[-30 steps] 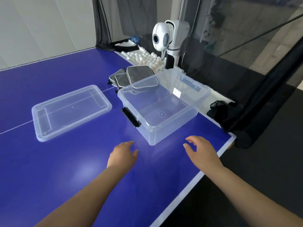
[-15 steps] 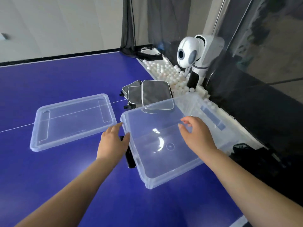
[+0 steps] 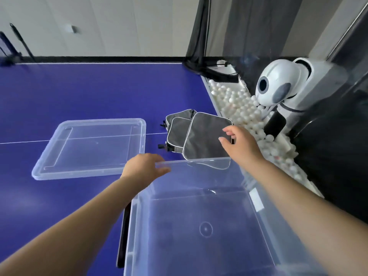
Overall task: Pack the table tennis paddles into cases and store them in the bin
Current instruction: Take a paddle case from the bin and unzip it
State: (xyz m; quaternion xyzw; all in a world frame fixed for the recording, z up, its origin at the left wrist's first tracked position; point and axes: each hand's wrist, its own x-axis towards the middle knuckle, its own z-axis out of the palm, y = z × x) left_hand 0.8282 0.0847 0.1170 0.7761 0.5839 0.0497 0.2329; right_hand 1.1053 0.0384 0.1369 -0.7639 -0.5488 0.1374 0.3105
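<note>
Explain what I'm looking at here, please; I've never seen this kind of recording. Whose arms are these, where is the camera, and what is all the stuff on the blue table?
There is no robot at work: a person wears a camera on the head, so you look forward and down along their bare arms. The surface is a blue table tennis table. Nearest is a clear plastic bin, with nothing in it; its lid lies apart on the left. Behind the bin lies a pile of grey paddle cases. The left hand touches the bin's far rim. The right hand reaches over the top case, fingers loosely spread, holding nothing. The white machine beside the tray of white balls is a bystander.
</note>
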